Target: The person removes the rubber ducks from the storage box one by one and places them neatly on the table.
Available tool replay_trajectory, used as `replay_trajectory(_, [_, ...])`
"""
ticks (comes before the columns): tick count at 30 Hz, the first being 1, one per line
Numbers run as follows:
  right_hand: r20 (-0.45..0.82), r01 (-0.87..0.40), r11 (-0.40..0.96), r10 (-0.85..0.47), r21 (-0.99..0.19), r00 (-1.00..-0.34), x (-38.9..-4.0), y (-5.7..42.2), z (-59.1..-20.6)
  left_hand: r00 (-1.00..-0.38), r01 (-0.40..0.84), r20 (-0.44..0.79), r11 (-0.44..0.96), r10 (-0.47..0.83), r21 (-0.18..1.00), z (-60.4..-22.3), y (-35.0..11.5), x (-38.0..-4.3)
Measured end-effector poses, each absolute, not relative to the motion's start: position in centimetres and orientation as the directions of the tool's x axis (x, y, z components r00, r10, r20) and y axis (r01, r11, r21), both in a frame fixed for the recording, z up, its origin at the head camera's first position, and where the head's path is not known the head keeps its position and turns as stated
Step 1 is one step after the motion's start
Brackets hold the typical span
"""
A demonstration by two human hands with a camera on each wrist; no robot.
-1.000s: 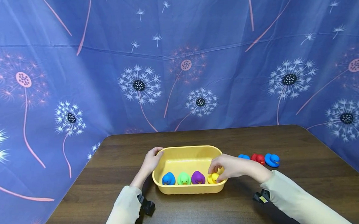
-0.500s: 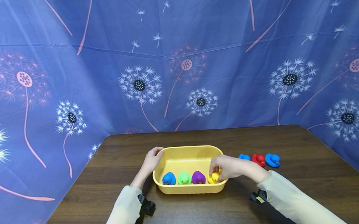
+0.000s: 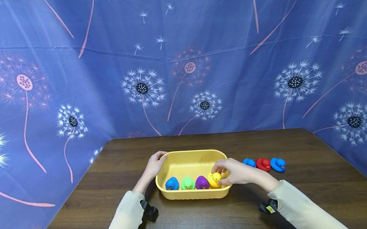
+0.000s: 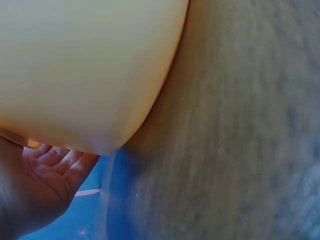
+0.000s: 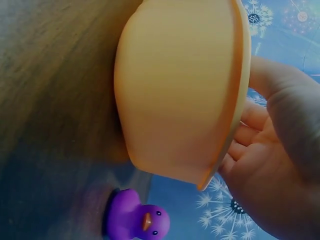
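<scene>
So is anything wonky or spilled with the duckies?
Nothing looks spilled or broken. Only the yellow duck is a bit out of line: it sits slightly higher in the head view than the blue duck, green duck and purple duck in the yellow tub, probably because the right hand is holding it.

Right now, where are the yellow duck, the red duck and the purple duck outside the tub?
Yellow duck (image 3: 213,179), head view, on its body.
Red duck (image 3: 262,164), head view, on its body.
Purple duck (image 5: 128,218), right wrist view, on its body.
</scene>
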State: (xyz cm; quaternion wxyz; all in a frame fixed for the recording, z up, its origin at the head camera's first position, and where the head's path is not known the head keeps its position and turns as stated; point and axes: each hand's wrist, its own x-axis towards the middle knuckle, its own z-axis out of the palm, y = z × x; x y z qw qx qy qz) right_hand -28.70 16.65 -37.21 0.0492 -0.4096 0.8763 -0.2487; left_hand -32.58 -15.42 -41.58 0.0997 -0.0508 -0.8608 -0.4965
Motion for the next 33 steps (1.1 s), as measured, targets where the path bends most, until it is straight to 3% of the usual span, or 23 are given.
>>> replay_trajectory(11, [0.241, -0.747, 0.440, -0.757, -0.498, -0.607, -28.8, 16.8, -38.1, -0.977, 0.176, 0.215, 0.507, -0.018, 0.844, -41.7, -15.4, -32.7])
replay_trajectory(19, [0.282, -0.724, 0.460, -0.706, -0.515, -0.650, -28.4, 16.9, -38.0, -0.978, 0.172, 0.207, 0.511, -0.012, 0.842, -41.6, -15.5, -32.7])
replay_trajectory(33, [0.383, -0.767, 0.438, -0.681, -0.470, -0.624, -27.5, 16.7, -37.1, -0.979, 0.169, 0.203, 0.503, -0.012, 0.848, -41.6, -15.5, -32.7])
